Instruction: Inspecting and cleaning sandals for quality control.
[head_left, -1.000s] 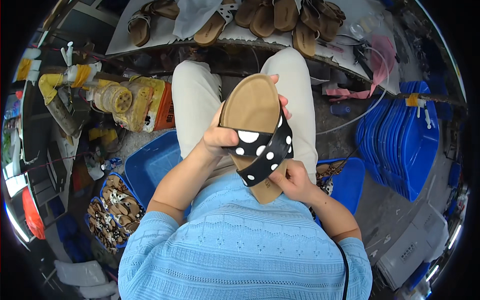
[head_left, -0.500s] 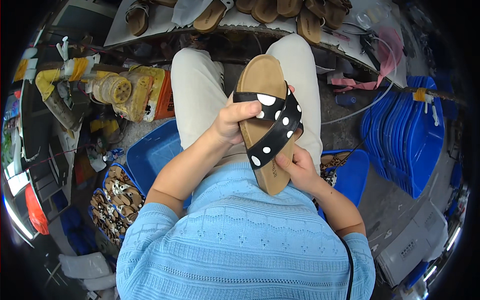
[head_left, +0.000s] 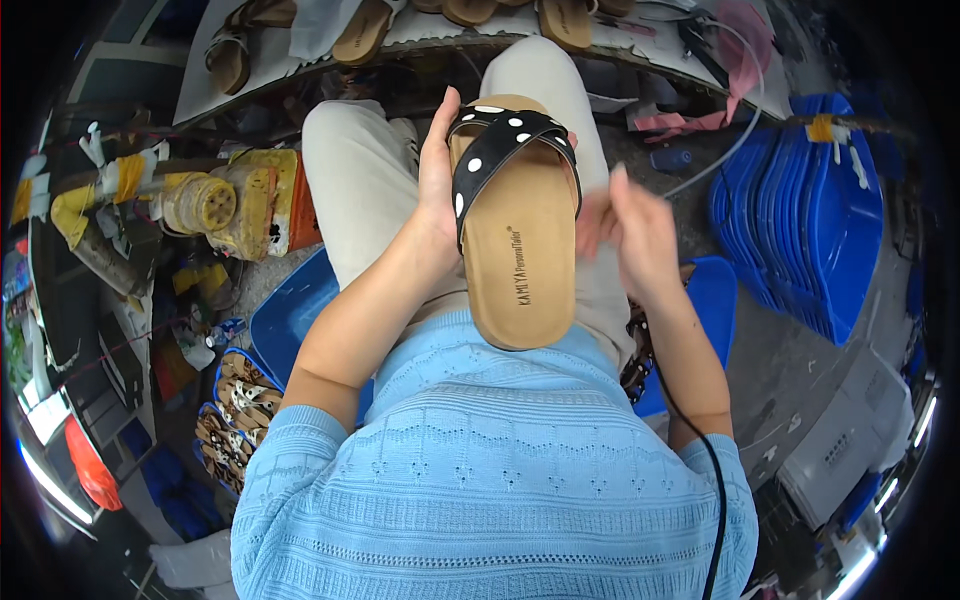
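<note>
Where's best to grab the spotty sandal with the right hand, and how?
Probably the heel end of the spotty sandal, at its right edge, coming from the right, thumb above, fingers beneath. That part is wide, bare and clear of the crossed straps. The left hand holds the left side by the straps; the blurred right hand is near the right edge.

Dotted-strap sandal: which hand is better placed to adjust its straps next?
Probably the right hand: it appears free beside the sandal, though its fingers are blurred. The left hand is holding the sandal from its left side near the straps, so using it would likely disturb that hold.
</note>
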